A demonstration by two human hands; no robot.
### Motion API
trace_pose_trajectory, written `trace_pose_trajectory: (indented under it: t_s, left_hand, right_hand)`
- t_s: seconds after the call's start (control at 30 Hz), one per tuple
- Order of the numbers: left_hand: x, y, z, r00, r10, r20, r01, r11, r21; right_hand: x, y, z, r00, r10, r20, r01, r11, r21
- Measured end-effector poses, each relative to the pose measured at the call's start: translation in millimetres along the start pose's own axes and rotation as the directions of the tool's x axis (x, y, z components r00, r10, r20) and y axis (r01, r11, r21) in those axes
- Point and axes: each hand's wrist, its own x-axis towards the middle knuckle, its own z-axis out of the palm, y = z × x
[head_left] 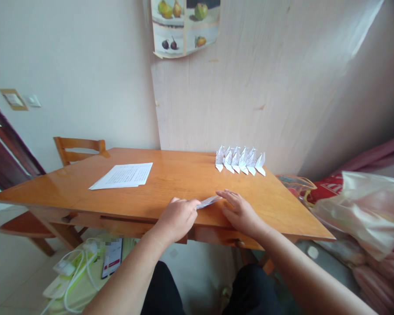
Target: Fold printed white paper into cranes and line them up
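Close to the table's front edge, my left hand (180, 215) is closed on one end of a narrow folded paper (209, 201). My right hand (238, 209) reaches to the other end of that paper, its fingers stretched out and touching the tip. Between the two hands the paper slants slightly up to the right. Farther back on the right stand several folded paper pieces (239, 161) in close rows, with pointed tops. A stack of printed sheets (123, 176) lies flat on the left part of the table.
The wooden table (180, 170) stands against the wall, with a wooden chair (80, 145) behind its left end. Below left, a phone (112, 258) and white cables (77, 271) rest on a stool-like surface. Plastic bags (364, 210) crowd the right side.
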Motion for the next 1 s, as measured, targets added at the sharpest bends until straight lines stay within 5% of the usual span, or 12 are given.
trace_pose_trajectory:
  t_s: [0.17,0.3,0.4,0.53,0.67,0.8,1.0]
  left_hand:
    - [-2.5,-9.2,1.2,0.983,-0.144,-0.11,0.087,0.909,-0.408]
    - [-5.5,-11.9,5.7,0.985,-0.147,-0.092,0.063,0.799,-0.597]
    - [-5.8,-11.5,5.9,0.99,-0.124,-0.061,0.06,0.784,-0.618]
    - [-2.4,-8.5,2.4,0.997,-0.024,-0.069,-0.019,0.828,-0.56]
    - [4.1,-4.9,0.5,0.984,0.067,-0.163,-0.111,0.955,-0.276]
    - [9.1,-6.0,9.0,0.952,0.2,-0.232,-0.211,0.977,-0.023]
    - [0.8,-13.2,31.5,0.941,0.266,-0.207,-0.258,0.964,0.066]
  right_hand:
    - [3.6,-5.7,-0.1,0.962,0.204,-0.184,-0.169,0.967,0.19]
    - [4.4,-9.8,-1.2,0.943,0.307,-0.131,-0.23,0.882,0.411]
    - [3.5,-14.5,-8.9,0.965,0.24,-0.106,-0.177,0.894,0.412]
    - [6.4,-24.8,-27.0,0.999,-0.008,-0.04,0.012,0.993,0.122]
    - [14.5,-36.4,-42.9,0.982,-0.176,0.072,0.188,0.95,-0.25]
    - [14.7,-44.2,-46.7,0.977,-0.186,0.103,0.212,0.894,-0.394]
    - [-6.5,-44.5,-31.1,0.977,-0.127,0.169,0.194,0.854,-0.482]
